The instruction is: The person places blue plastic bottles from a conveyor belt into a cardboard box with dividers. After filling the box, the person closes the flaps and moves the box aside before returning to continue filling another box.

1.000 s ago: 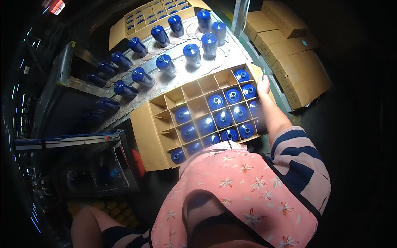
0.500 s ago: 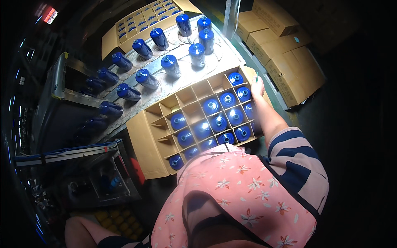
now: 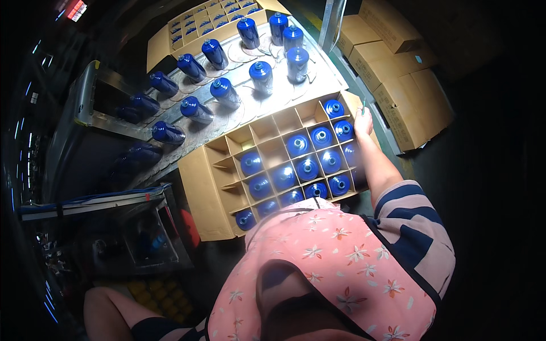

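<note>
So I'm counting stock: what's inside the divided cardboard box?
The divided cardboard box holds blue bottles upright in most cells; several far-left cells are empty. The pink apron hides its near edge.

Divided carton (image 3: 200,187) sits right in front of you, its grid cells partly filled with bottles (image 3: 307,167); the cells along its left and far edges hold none. Your right hand (image 3: 363,120) rests on the carton's far right corner. Behind the carton runs a conveyor (image 3: 250,108) carrying loose standing bottles (image 3: 261,74), trailing off to your left. A second filled carton (image 3: 199,23) lies beyond the conveyor. Stacked closed boxes (image 3: 398,85) sit to your right. A bin (image 3: 142,238) stands low at your left.
</note>
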Demonstrator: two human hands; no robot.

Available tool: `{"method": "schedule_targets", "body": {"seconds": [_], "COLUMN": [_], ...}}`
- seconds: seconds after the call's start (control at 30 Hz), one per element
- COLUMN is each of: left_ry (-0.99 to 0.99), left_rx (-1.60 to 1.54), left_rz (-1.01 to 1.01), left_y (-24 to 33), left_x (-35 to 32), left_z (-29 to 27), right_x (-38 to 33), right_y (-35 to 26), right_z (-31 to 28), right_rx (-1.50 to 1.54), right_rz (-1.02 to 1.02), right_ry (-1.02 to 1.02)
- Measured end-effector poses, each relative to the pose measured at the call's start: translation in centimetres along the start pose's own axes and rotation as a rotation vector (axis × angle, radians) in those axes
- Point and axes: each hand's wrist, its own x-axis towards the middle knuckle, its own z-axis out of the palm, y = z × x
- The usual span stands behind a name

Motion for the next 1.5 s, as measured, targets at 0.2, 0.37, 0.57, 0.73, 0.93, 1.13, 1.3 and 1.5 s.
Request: {"method": "schedule_targets", "body": {"seconds": [0.2,0.37,0.57,0.73,0.93,1.13,1.3,1.5], "left_ry": [-0.012,-0.017,-0.021,-0.024,-0.037,-0.043,0.147,0.407], "left_rx": [0.005,0.005,0.011,0.019,0.026,0.054,0.186,-0.009], "left_rz": [-0.001,-0.002,-0.002,-0.016,-0.029,-0.048,-0.159,-1.230], "left_y": [0.3,0.5,0.8,1.2,1.7,2.7,3.0,5.4], "left_x": [0.3,0.2,0.4,0.5,0.9,1.4,0.4,-12.4], "left_z": [0.1,0.1,0.1,0.1,-0.1,-1.1,-4.2,6.1], "right_x": [-0.1,-0.4,-0.1,0.1,0.0,0.3,0.8,2.6], "right_y": [0.2,0.4,0.5,0.6,0.4,0.0,0.6,1.0], "right_z": [-0.3,-0.4,-0.3,-0.5,-1.2,-1.5,-2.3,-3.6], "right_rx": [-0.017,-0.006,-0.025,-0.029,-0.047,-0.039,-0.094,-0.021], "right_rz": [0.002,0.000,0.008,-0.020,-0.003,-0.049,-0.005,-0.128], "right_ry": [-0.035,-0.036,-0.040,-0.031,-0.025,-0.038,-0.014,-0.007]}}
